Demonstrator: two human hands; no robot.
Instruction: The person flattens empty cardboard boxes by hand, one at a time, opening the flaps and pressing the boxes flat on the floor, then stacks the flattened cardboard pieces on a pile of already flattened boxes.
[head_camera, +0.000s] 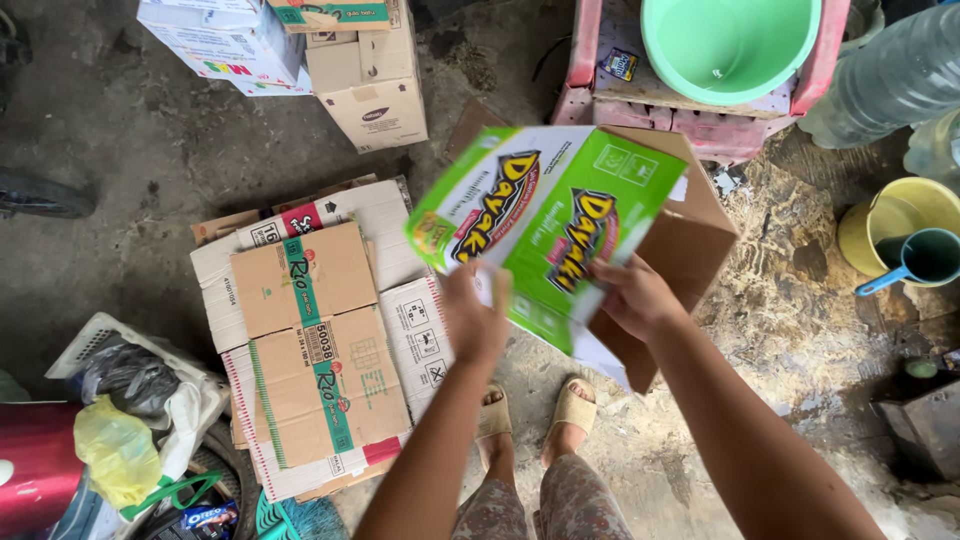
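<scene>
Green-and-white carton (560, 225) held by both hands: left grip (475, 318) and right grip (630, 295) clenched on its edge.

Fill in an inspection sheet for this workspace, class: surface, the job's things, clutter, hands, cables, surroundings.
Surface: bare, stained concrete floor.
Job's things: green-and-white carton, partly flattened; stack of flattened cartons on the floor.
Clutter: white basket with bags, yellow bag.
Hands: left hand and right hand both grip the carton's lower edge.
Cables: nothing seen.
Surroundings: green basin on pink stool, upright boxes, yellow bucket.
</scene>
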